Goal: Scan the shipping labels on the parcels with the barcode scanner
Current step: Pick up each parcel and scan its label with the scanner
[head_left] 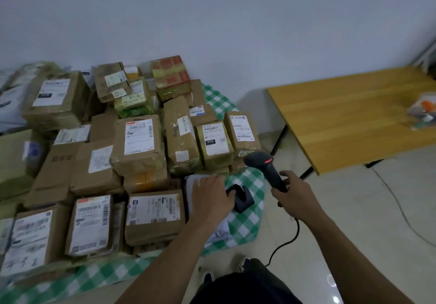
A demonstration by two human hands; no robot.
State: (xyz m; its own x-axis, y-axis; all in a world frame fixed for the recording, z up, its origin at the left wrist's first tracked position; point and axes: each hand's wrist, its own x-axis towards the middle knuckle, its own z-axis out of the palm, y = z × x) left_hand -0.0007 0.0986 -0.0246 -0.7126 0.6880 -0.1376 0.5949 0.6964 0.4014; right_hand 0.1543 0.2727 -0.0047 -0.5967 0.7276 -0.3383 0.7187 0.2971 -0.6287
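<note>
Right hand [292, 197]: curled round the handle of the barcode scanner [266, 167], just right of the scanner stand [244, 200]; the scanner's head is raised beyond the stand, with 1 red light showing.
Left hand [212, 197]: palm down, fingers loosely spread and gripping nothing, resting on a pale flat parcel [193, 183] just left of the stand.
Cable [283, 244]: black, trailing from the handle, nearer the person than the stand.
Boxes [139, 138]: brown, white-labelled, piled left of and beyond the stand.
Cloth [245, 223]: green checked, under the stand.
Table [349, 115]: wooden, well right of the stand.
</note>
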